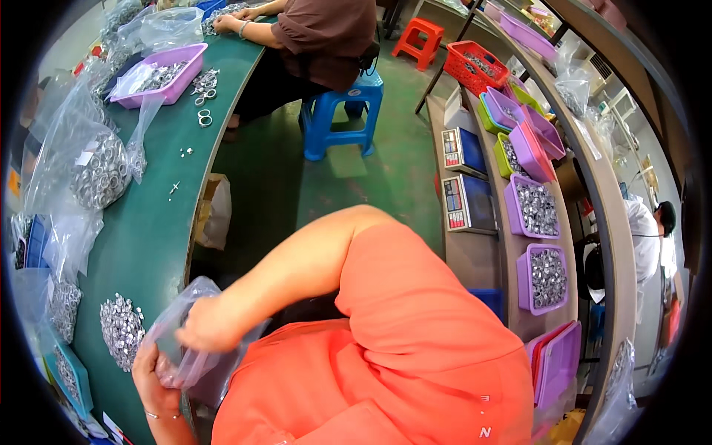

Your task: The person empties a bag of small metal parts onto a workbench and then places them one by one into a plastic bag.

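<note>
At the table's edge I hold a clear plastic bag (194, 295). My left hand (157, 377) grips its lower side, the fingers wrapped round the film. My right hand (211, 325) is curled at the bag's mouth, fingers bent inward and partly blurred; what they pinch is hidden. Beside the bag, on the green table (148, 237), lies a heap of small silvery metal pieces (122, 330), closest to my left hand. The bag's lower part is hard to make out behind my hands and the orange shirt.
Clear bags of metal rings (102, 172) line the table's left side. A purple basket (194, 65) stands farther up, near a seated co-worker (326, 37) on a blue stool (343, 111). At right, a shelf carries scales (469, 204) and purple baskets (521, 278) of metal parts.
</note>
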Tool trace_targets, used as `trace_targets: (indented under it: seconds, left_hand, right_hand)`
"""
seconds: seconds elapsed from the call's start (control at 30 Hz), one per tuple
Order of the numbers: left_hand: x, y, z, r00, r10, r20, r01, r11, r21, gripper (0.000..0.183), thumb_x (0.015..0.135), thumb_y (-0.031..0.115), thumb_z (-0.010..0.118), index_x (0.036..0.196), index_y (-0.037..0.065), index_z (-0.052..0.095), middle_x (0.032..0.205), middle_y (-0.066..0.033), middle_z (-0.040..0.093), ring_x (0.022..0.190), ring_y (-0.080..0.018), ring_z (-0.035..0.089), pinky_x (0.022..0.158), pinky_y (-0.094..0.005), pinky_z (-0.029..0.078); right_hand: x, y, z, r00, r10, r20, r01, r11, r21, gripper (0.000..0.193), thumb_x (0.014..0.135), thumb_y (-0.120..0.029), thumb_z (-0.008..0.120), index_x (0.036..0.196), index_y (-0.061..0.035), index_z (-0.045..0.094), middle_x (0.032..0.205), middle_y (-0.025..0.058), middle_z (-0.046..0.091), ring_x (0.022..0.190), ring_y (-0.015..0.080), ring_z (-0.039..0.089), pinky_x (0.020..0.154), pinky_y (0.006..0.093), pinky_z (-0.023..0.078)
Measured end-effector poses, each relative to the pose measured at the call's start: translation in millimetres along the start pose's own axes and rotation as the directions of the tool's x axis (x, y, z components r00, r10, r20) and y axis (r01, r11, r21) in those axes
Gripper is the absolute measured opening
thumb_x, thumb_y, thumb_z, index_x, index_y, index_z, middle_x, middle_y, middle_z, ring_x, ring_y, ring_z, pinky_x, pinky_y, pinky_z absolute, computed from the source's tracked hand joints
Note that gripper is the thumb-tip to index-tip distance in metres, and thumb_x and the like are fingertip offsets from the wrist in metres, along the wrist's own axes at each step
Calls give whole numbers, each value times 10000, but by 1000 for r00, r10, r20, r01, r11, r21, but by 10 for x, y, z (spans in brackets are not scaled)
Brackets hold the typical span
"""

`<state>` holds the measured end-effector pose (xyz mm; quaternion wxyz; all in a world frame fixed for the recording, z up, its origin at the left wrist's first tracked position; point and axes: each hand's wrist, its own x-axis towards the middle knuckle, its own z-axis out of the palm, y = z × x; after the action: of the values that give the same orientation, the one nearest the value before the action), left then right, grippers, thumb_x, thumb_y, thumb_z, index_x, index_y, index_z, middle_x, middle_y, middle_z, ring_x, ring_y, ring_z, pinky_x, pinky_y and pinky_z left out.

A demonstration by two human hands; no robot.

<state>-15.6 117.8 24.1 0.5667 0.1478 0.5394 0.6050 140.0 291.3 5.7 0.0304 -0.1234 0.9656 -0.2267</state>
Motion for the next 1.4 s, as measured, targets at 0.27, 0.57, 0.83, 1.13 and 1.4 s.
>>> trace_targets:
  seconds: [0.27,0.57,0.83,1.13,1.4]
  left_hand:
    - [-199,273,736,628,256,735,-692,-250,677,602,683,524,699,1031,41,611,966,-109,613,993,-279,580,980,-496,354]
    - [-456,-217,289,767,79,637,-602,-258,756,101,739,139,574,743,39,591,867,-169,618,979,-285,614,684,-360,540]
    - [-536,-627,60,857,-4,515,-511,-120,851,160,797,193,542,791,41,593,1205,-304,499,969,-339,595,660,-350,547]
    - [-353,-870,-4,815,307,491,-524,31,851,279,851,131,460,985,-94,557,1327,-341,361,1122,-422,506,935,-396,456]
    - [-389,-845,-38,888,213,408,-459,366,809,212,841,99,470,810,-87,565,1351,-357,333,1236,-452,406,1034,-400,372]
  right_hand:
    - [-255,-106,-378,904,40,425,-20,998,-51,160,763,-108,582,795,20,673,958,206,637,915,352,612,754,443,503]
    - [-240,-24,-565,806,161,570,-315,931,182,556,910,-298,531,1358,-29,340,1159,270,550,992,410,574,837,467,457]
    - [746,97,-394,870,-365,-330,398,917,35,315,747,53,578,1056,-8,585,1105,186,569,994,367,560,814,407,486]
    - [1073,220,-106,923,-325,-206,347,935,77,285,751,33,594,1030,-12,626,1056,144,584,969,337,537,847,394,451]
    - [677,186,-441,957,-66,-282,116,979,165,305,743,86,588,1027,-13,635,1103,134,605,932,323,597,795,346,490]
